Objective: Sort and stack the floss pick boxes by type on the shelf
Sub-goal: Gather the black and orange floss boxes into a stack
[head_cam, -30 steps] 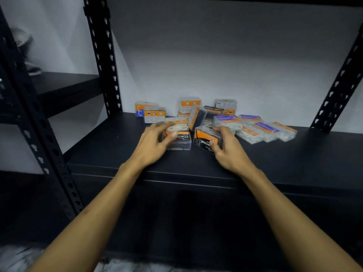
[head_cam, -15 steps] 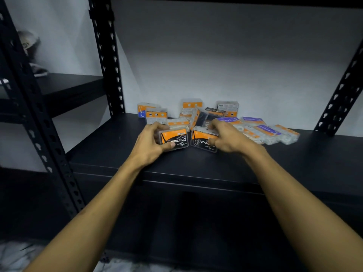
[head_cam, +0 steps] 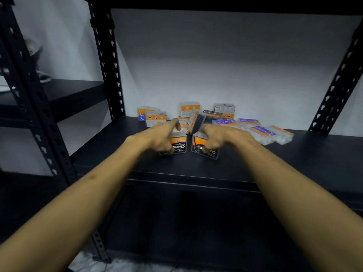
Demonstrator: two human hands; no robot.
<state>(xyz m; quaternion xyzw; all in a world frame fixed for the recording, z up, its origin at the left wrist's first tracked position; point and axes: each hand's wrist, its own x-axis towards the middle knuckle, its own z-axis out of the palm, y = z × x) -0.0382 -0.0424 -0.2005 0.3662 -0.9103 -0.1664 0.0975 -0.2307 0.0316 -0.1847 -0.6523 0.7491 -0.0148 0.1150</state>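
On the black shelf [head_cam: 294,154] before a white wall, our left hand [head_cam: 157,137] grips one charcoal box [head_cam: 177,144]; beside it, our right hand [head_cam: 217,136] grips another box [head_cam: 204,149]; purple boxes [head_cam: 255,128] lie right

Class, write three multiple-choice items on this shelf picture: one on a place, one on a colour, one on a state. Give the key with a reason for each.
1. Where do the purple-labelled Smooth boxes lie?
A. right of the hands
B. left of the hands
C. on the floor

2. What colour is the shelf?
A. white
B. black
C. red

3. What is the left hand doing?
A. hanging idle
B. gripping a Charcoal box
C. pressing the wall

Key: 1 A, they sit beyond the right hand. 2 B, its board and posts are black. 3 B, its fingers curl round the left Charcoal box.
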